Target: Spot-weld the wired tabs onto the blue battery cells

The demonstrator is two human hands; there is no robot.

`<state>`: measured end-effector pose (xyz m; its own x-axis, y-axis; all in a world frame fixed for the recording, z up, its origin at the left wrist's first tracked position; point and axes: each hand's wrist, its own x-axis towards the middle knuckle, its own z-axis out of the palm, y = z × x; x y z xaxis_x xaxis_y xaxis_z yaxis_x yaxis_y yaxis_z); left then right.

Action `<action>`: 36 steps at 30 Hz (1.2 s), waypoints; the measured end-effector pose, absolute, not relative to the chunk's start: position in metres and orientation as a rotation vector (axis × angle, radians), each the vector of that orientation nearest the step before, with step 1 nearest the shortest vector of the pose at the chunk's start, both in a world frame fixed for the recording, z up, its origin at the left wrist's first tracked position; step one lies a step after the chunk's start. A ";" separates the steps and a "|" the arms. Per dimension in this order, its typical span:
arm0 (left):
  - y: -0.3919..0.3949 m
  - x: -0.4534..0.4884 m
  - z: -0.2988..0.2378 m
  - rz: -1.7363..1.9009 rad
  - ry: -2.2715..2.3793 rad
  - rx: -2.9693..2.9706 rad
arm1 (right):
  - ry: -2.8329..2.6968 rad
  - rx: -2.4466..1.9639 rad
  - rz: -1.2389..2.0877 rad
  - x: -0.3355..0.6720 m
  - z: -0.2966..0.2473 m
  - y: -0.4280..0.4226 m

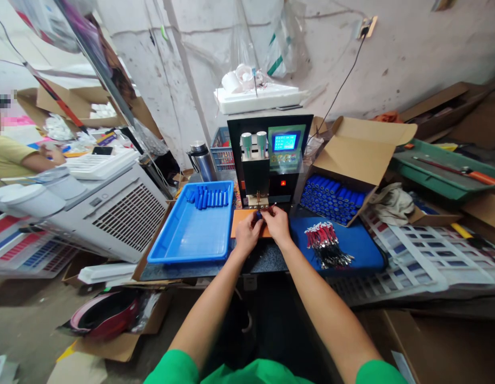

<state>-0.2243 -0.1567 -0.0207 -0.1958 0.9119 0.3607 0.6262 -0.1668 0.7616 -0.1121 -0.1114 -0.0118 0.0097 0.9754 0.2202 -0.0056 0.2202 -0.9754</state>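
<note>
Right under the electrodes of a black spot welder (256, 178) with a lit blue screen, my two hands meet over an orange board (240, 217). My left hand (247, 232) has its fingers closed on a blue battery cell (258, 215), mostly covered by the fingers. Close beside it, my right hand (278, 226) is pinched at the cell's end on what looks like a thin wire lead, largely hidden. A blue tray (191, 234) to the left holds a row of blue cells (213, 198). Red and black wire leads (325, 242) lie bundled on a blue pad (361, 248) at right.
An open cardboard box (357, 152) packed with blue cells stands right of the welder. Behind the tray are a steel flask (203, 162) and a grey-blue crate (222, 151). A white air cooler (119, 213) flanks the table at left, with another person's arm (37, 160) beyond it.
</note>
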 end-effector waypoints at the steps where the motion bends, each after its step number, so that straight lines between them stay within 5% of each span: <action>1: -0.157 -0.224 -0.021 1.303 1.791 1.763 | -1.295 -1.043 1.044 -0.112 -0.011 -0.112; 36: -0.153 -0.229 -0.024 1.395 1.514 1.641 | -1.383 -0.994 1.281 -0.085 -0.017 -0.117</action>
